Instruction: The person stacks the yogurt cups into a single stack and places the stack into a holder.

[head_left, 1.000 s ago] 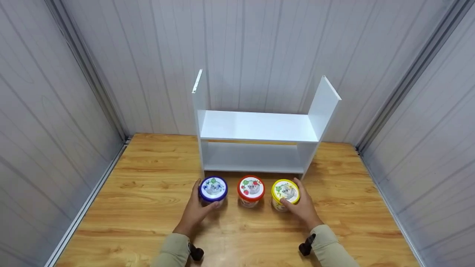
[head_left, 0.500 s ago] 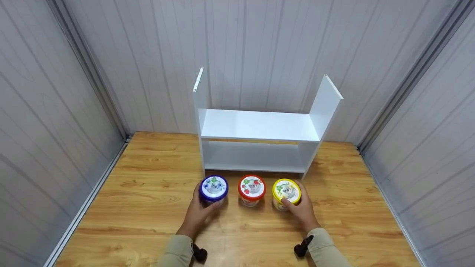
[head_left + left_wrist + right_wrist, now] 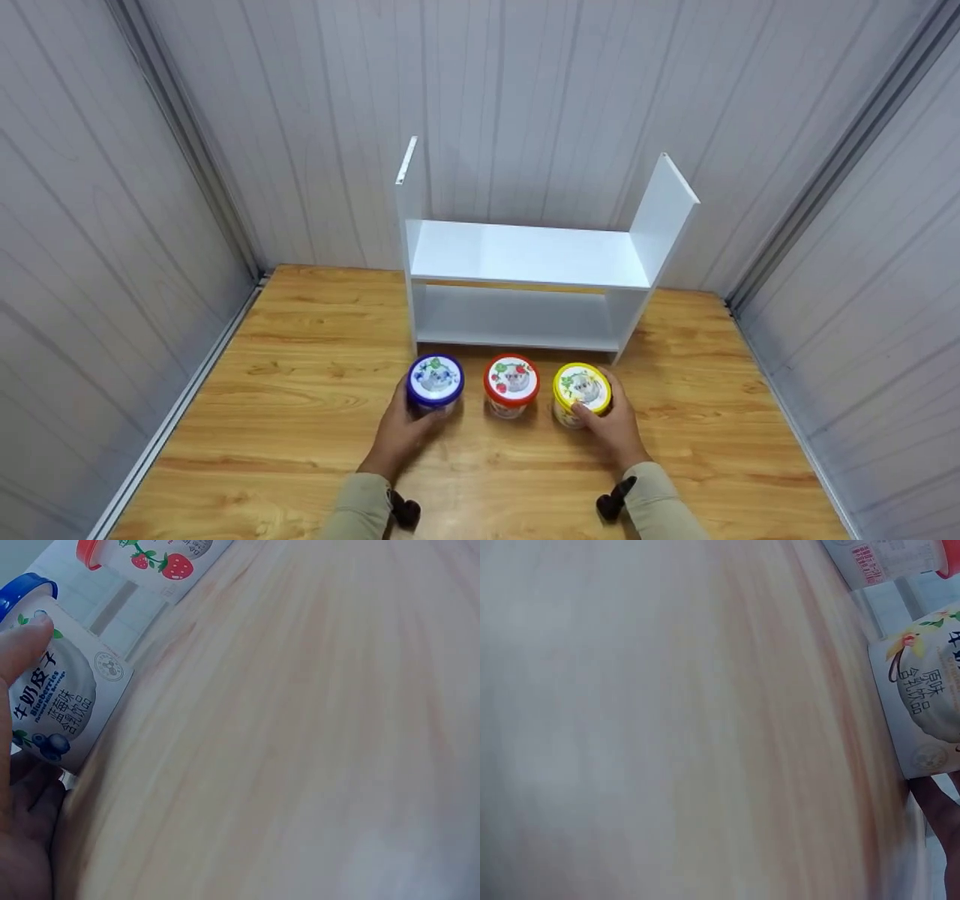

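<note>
Three drink tubs with koala lids stand in a row on the wooden table. My left hand (image 3: 401, 431) grips the blue-lidded tub (image 3: 436, 381) from its left side. In the left wrist view the thumb presses the wall of this blueberry tub (image 3: 71, 690). The red-lidded tub (image 3: 511, 380) stands untouched in the middle, with strawberries on its side. On the right, my right hand (image 3: 615, 427) holds the yellow-lidded tub (image 3: 582, 388), its thumb at the lid's near edge. The right wrist view cuts off part of this tub (image 3: 922, 701), and most fingers are hidden behind it.
A white two-tier shelf (image 3: 525, 255) with tall side panels stands just behind the tubs. Pale panel walls (image 3: 187, 187) enclose the table (image 3: 300, 360) at the back and both sides. Small black cameras sit at both wrists.
The head view has shifted slightly, and my right wrist has moved a little to the left. Both hands stay around the same tubs, and the row of tubs looks unchanged.
</note>
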`<state>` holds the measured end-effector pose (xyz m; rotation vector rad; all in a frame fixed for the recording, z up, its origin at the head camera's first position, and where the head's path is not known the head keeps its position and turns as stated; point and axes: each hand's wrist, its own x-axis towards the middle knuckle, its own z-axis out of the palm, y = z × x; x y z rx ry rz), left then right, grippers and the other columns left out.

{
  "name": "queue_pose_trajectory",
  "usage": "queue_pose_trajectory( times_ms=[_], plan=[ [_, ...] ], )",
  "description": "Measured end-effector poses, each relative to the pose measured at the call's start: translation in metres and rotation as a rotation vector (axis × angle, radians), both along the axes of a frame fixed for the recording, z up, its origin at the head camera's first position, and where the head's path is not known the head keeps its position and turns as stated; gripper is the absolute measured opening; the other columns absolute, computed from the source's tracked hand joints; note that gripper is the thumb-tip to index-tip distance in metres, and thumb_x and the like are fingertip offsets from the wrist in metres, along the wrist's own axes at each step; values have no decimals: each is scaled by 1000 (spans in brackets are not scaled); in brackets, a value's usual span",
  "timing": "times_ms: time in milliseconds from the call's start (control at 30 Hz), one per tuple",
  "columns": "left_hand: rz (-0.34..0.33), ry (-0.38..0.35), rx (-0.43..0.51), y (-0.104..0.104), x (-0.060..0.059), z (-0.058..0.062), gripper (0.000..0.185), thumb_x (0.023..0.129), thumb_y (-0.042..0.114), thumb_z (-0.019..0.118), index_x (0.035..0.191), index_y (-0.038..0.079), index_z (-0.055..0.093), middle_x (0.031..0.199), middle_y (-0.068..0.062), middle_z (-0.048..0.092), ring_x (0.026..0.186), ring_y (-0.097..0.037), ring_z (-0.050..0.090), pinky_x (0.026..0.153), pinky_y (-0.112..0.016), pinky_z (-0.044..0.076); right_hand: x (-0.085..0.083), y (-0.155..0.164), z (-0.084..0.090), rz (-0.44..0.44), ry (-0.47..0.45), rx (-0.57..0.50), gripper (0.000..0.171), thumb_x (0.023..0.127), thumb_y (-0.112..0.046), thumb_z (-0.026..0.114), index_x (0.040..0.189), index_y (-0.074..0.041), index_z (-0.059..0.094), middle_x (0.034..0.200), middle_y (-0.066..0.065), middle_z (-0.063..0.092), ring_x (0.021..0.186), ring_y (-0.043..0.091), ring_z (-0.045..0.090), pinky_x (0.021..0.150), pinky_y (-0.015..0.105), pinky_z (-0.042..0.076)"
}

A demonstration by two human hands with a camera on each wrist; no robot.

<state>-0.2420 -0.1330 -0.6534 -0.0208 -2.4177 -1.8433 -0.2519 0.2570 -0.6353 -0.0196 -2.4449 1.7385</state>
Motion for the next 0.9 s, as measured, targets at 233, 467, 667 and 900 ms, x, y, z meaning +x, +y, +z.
queue_pose_trajectory(
  times_ms=[233,467,667,900],
  plan=[
    [1,29,-51,0,-1,-3,105,79,34,88,160,10,26,156,-19,41,145,-37,36,120,-54,25,-3,0,7,-8,27,13,90,80,-21,88,153,-5,38,147,20,49,132,32,48,110,47,40],
    [15,26,-70,2,1,-2,101,79,36,88,158,8,31,155,-19,43,144,-36,38,120,-53,28,-7,2,18,-5,-22,-10,93,81,-27,87,156,-12,34,151,20,45,137,34,44,113,50,37],
    [31,35,-116,4,3,-1,99,79,38,87,157,9,33,153,-17,46,143,-35,40,118,-54,30,-12,1,28,6,-5,5,92,82,-29,86,156,-13,35,147,17,48,132,31,49,108,47,42],
    [39,26,-145,5,4,-1,101,78,42,87,157,9,35,153,-14,46,143,-33,41,118,-52,31,-17,-1,41,32,8,-10,93,83,-29,86,156,-11,31,145,15,49,129,28,51,105,42,44]
  ],
)
